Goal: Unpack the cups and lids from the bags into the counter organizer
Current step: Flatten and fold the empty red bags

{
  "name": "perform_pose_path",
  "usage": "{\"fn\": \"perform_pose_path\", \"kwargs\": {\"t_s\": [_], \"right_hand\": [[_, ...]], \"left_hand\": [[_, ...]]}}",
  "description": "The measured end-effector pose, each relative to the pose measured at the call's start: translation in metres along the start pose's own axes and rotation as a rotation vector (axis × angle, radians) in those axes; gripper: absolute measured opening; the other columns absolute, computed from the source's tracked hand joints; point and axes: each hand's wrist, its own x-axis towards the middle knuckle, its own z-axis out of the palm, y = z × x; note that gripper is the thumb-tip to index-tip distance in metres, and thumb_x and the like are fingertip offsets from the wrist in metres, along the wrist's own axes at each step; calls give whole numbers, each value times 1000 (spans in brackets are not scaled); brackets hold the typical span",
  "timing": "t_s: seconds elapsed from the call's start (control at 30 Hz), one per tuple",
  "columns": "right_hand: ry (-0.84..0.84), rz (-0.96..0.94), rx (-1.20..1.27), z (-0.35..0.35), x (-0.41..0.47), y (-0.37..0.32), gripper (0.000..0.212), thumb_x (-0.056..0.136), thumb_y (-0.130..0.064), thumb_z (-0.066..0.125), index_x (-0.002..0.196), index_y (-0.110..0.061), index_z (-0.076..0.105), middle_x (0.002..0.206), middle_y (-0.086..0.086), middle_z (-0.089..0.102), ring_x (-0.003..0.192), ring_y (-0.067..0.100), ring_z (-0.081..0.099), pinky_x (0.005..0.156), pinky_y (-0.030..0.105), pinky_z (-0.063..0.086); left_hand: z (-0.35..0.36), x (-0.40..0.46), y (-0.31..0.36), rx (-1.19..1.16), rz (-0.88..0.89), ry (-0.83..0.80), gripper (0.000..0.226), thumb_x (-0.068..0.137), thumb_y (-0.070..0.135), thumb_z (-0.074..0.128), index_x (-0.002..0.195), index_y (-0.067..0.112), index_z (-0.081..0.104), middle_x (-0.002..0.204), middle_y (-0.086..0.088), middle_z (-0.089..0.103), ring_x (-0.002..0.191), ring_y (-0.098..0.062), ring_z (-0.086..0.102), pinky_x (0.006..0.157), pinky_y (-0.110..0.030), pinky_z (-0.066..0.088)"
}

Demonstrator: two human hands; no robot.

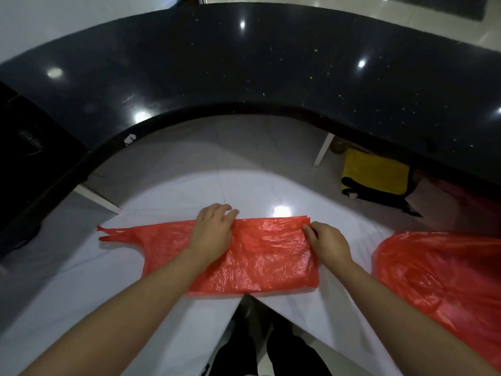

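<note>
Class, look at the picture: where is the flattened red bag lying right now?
The flattened red bag lies low in the centre of the head view on the white surface, under the left hand and right hand, left of a second red bag.

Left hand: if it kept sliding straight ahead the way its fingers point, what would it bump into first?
Probably nothing soon: past the flat red bag, the left hand meets bare white surface, then the black counter's edge. Depth is uncertain.

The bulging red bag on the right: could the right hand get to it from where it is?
Probably yes. The right hand rests on the flat bag, and nothing lies between it and the bulging bag.
</note>
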Motion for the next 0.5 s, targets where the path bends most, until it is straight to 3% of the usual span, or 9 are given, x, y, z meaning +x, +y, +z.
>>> {"fn": "perform_pose_path", "kwargs": {"t_s": [0.1,0.2,0.3,0.4,0.43,0.5], "right_hand": [[14,-8,6,1,4,-3,46,101,-53,43,70,-23,58,66,-9,59,64,9,55,58,34,49],[43,6,-6,1,10,-4,48,100,-57,43,68,-24,58,64,-9,58,63,8,54,55,31,46],[37,33,-48,2,16,-7,50,98,-61,42,69,-23,57,65,-9,57,63,12,55,52,29,42],[139,97,-54,-4,20,-21,41,98,-58,44,84,-21,56,83,-8,58,73,14,57,57,31,44],[229,46,-52,-6,20,-29,36,99,-53,46,90,-20,57,89,-7,56,78,16,55,61,33,45],[339,-246,-74,-3,14,-55,29,99,-43,47,97,-18,61,96,0,59,88,22,55,75,39,46]], "left_hand": [[10,-5,31,-45,40,8,46,97,30,48,142,21,51,149,-6,49,141,-29,40,119,-53,28],[24,-3,50,-59,-45,-111,57,103,51,21,156,31,27,164,-4,27,152,-28,18,123,-56,13],[40,-3,52,-58,-120,-172,65,100,64,7,159,38,5,169,-3,5,155,-29,0,123,-57,4],[54,-9,49,-49,-159,-188,67,99,66,4,159,38,-8,168,0,-12,154,-27,-15,122,-57,-6],[58,-10,48,-41,-161,-179,67,99,65,3,159,37,-10,168,1,-16,153,-26,-19,122,-57,-7],[62,-13,46,-34,-164,-158,66,100,63,3,158,37,-11,166,1,-21,152,-25,-23,122,-57,-7]]}}
